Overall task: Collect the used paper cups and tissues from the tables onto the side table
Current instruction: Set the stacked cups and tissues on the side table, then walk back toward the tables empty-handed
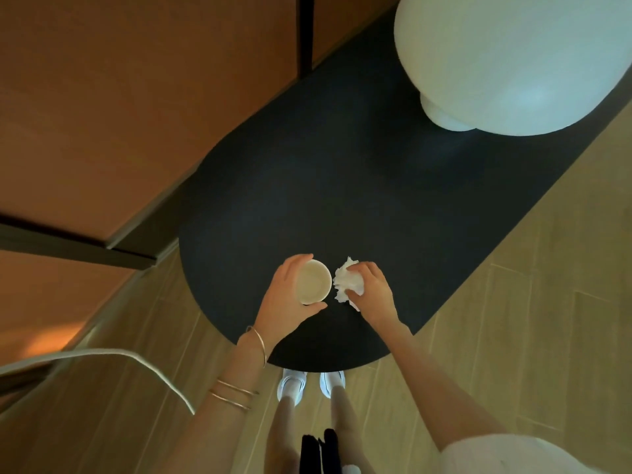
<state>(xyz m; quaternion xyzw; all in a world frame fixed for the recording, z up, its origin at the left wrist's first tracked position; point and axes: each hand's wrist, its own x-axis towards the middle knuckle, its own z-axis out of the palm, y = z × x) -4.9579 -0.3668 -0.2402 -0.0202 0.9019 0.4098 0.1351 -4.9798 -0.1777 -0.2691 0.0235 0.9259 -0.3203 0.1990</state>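
A dark oval table (342, 200) stands on wood-look flooring (513, 319) beside orange panels. One paper cup (313, 281) (upright) in my curled left hand (284, 295); one crumpled tissue (345, 282) pinched by my right hand (371, 292), both near the table's near end.

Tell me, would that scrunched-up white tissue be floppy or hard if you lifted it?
Probably floppy: the tissue is crumpled into soft, uneven folds in the right hand, so it should squash easily. It likely weighs almost nothing, being thin paper. It probably won't roll on the dark table, since its shape is ragged, not round like the paper cup.
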